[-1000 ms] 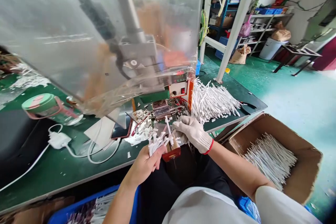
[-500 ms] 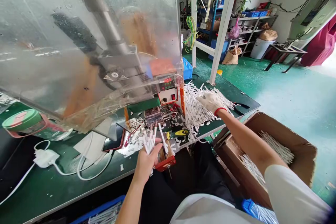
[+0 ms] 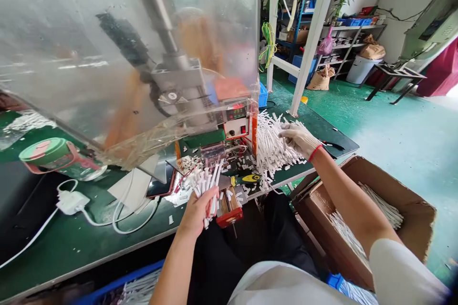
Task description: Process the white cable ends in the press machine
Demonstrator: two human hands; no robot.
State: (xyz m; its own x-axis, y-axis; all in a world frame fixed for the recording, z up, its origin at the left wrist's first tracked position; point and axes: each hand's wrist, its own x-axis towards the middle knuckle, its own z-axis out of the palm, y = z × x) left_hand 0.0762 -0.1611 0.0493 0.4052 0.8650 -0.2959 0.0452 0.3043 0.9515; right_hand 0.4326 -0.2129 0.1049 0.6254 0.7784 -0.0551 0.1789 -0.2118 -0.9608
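Note:
My left hand (image 3: 196,212) is closed around a bundle of thin white strips (image 3: 206,183), their ends fanned upward. It is above the front edge of the green workbench (image 3: 143,231), beside a small red-ended fixture (image 3: 229,217). My right hand (image 3: 300,140), in a white knitted glove with a red cuff, is over a large pile of similar white strips (image 3: 274,145). Its fingers are drawn together; whatever they hold cannot be made out against the pile. A yellow-and-black handled tool (image 3: 250,178) lies between the hands.
A cloudy clear shield (image 3: 118,57) covers a machine with a control box (image 3: 236,126). Black-handled pliers (image 3: 333,146) lie right of the pile. A cardboard box (image 3: 408,214) with strips stands at my right. White cable (image 3: 93,221), phone-like device (image 3: 161,186) and lidded tub (image 3: 50,155) occupy the left.
The view has swung slightly left. My right hand has lifted a little and its fingers have drawn together over the pile. The bundle in my left hand now stands more upright.

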